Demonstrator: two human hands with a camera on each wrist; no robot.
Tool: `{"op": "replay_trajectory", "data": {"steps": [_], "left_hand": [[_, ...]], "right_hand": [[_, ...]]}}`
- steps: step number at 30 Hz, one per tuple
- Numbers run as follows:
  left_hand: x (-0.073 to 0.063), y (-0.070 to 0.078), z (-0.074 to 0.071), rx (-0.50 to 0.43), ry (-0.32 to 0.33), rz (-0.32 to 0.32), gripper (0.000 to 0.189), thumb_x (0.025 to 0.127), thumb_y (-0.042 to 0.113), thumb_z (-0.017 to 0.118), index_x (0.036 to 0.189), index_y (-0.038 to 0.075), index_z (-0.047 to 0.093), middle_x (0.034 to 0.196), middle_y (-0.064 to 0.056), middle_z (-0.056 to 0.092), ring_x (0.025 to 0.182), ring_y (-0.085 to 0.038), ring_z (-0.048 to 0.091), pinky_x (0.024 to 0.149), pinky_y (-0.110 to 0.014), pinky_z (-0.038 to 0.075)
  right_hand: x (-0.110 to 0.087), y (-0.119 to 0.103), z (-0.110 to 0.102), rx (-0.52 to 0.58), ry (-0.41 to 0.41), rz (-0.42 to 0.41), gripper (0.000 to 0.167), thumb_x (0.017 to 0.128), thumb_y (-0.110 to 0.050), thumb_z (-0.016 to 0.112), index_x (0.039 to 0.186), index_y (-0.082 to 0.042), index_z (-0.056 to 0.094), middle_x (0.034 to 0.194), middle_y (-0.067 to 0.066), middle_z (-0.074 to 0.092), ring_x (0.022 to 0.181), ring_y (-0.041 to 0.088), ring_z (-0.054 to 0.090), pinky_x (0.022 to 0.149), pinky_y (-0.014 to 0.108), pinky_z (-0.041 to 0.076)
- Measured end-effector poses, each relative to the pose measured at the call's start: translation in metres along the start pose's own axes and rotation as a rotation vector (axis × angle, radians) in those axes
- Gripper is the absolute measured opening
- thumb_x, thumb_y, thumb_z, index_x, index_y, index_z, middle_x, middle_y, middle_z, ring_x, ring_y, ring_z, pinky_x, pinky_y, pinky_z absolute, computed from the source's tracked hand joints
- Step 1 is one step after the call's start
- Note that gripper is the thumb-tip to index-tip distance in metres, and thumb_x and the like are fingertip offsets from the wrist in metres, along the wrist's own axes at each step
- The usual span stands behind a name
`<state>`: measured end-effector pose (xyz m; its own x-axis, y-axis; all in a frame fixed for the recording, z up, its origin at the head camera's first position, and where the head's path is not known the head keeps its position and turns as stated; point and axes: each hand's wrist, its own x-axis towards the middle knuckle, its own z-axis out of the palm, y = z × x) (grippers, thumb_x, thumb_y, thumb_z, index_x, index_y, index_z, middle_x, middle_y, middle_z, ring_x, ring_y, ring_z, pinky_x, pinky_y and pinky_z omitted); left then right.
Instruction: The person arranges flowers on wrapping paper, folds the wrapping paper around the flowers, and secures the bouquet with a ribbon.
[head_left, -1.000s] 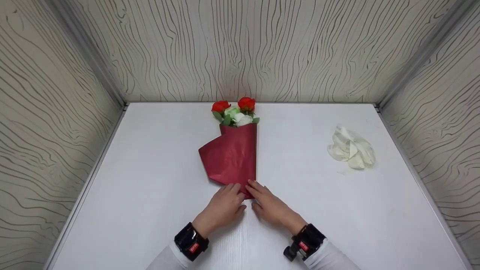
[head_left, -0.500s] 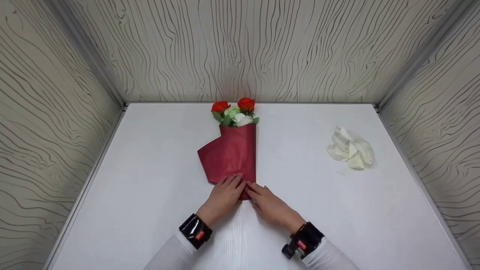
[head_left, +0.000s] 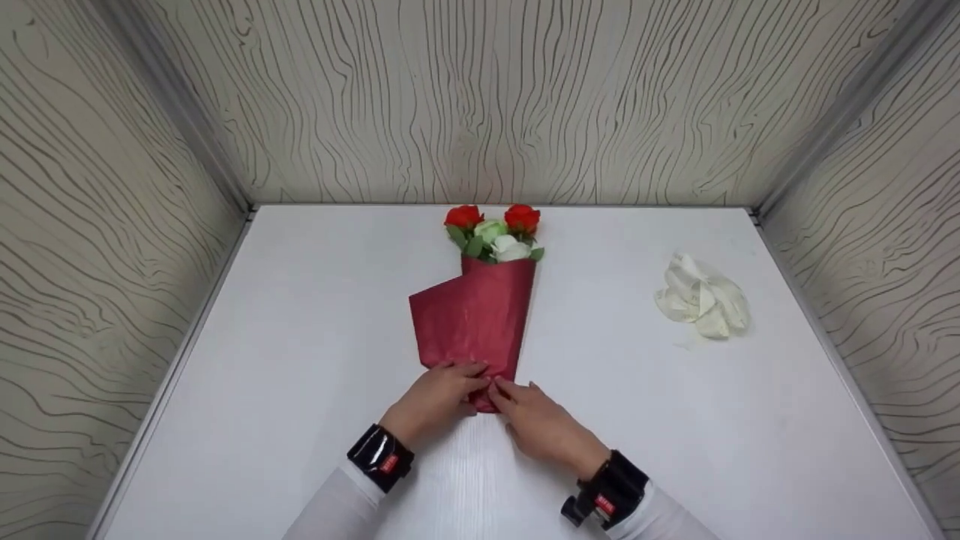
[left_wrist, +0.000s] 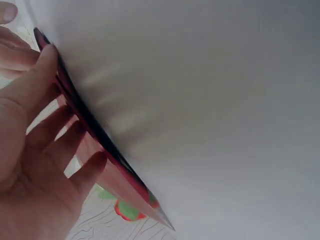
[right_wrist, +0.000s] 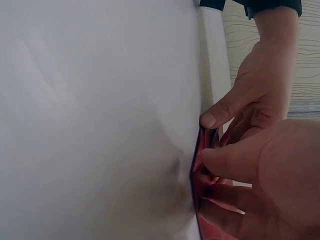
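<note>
A bouquet wrapped in dark red paper (head_left: 480, 319) lies in the middle of the white table in the head view. From its far end show two red roses (head_left: 522, 219), a white rose (head_left: 511, 249), a pale green bloom (head_left: 491, 230) and leaves. My left hand (head_left: 433, 401) holds the lower left of the wrap, fingers over the paper and thumb at its bottom edge, as the left wrist view shows. Beside it, my right hand (head_left: 544, 427) pinches the narrow lower end between thumb and fingers. The stems are hidden inside the paper.
A loose heap of cream ribbon (head_left: 703, 298) with faint print lies on the right side of the table (head_left: 300, 420). Wood-grain patterned panels (head_left: 480, 105) enclose the back and both sides. Each wrist wears a black strap (head_left: 381, 457).
The bouquet has shifted slightly right and toward me, its flower end tipping to the right. Both hands have moved a little nearer me, with the left hand's fingers now turned more across the paper.
</note>
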<state>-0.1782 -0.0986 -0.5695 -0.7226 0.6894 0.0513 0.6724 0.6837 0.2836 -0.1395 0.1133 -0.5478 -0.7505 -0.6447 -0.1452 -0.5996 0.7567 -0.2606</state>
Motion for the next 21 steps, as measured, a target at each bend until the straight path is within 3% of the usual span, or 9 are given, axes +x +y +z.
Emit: {"op": "replay_trajectory", "data": {"steps": [6,10,14,17,21], "left_hand": [[-0.006,-0.001,-0.004,-0.066,-0.034,0.01,0.048,0.084,0.021,0.08,0.13,0.018,0.066,0.142,-0.001,0.053,0.131,-0.016,0.049,0.111,-0.044,0.031],[-0.008,-0.003,-0.003,0.002,-0.006,0.013,0.048,0.082,0.02,0.081,0.128,0.018,0.068,0.138,-0.003,0.057,0.128,-0.016,0.051,0.109,-0.046,0.035],[-0.008,-0.005,-0.004,0.086,0.045,-0.005,0.04,0.081,0.021,0.082,0.12,0.019,0.073,0.128,-0.003,0.064,0.121,-0.015,0.056,0.104,-0.048,0.04],[-0.007,-0.006,-0.004,0.112,0.082,-0.026,0.032,0.081,0.022,0.082,0.112,0.019,0.076,0.12,-0.002,0.067,0.114,-0.015,0.06,0.099,-0.05,0.044],[-0.007,-0.003,-0.003,0.13,0.117,-0.06,0.031,0.085,0.031,0.078,0.109,0.012,0.075,0.117,-0.007,0.067,0.107,-0.019,0.064,0.094,-0.05,0.048]], "right_hand": [[-0.005,-0.007,-0.007,-0.027,-0.011,-0.056,0.048,0.096,-0.011,0.061,0.141,-0.001,0.05,0.143,0.018,0.046,0.125,0.032,0.05,0.102,0.043,0.042],[-0.001,0.002,-0.007,0.012,0.088,-0.097,0.041,0.096,-0.007,0.06,0.136,-0.004,0.055,0.138,0.017,0.051,0.125,0.031,0.05,0.101,0.044,0.044],[0.009,0.02,-0.001,-0.039,0.174,-0.042,0.04,0.097,-0.012,0.06,0.137,-0.007,0.055,0.143,0.018,0.046,0.132,0.034,0.043,0.103,0.051,0.039],[0.018,0.033,0.004,-0.098,0.191,-0.008,0.044,0.099,-0.019,0.059,0.141,-0.01,0.053,0.149,0.016,0.041,0.138,0.034,0.036,0.105,0.058,0.035],[0.024,0.042,0.009,-0.083,0.174,-0.018,0.046,0.1,-0.024,0.057,0.144,-0.012,0.05,0.151,0.014,0.039,0.138,0.032,0.036,0.106,0.059,0.033]]}}
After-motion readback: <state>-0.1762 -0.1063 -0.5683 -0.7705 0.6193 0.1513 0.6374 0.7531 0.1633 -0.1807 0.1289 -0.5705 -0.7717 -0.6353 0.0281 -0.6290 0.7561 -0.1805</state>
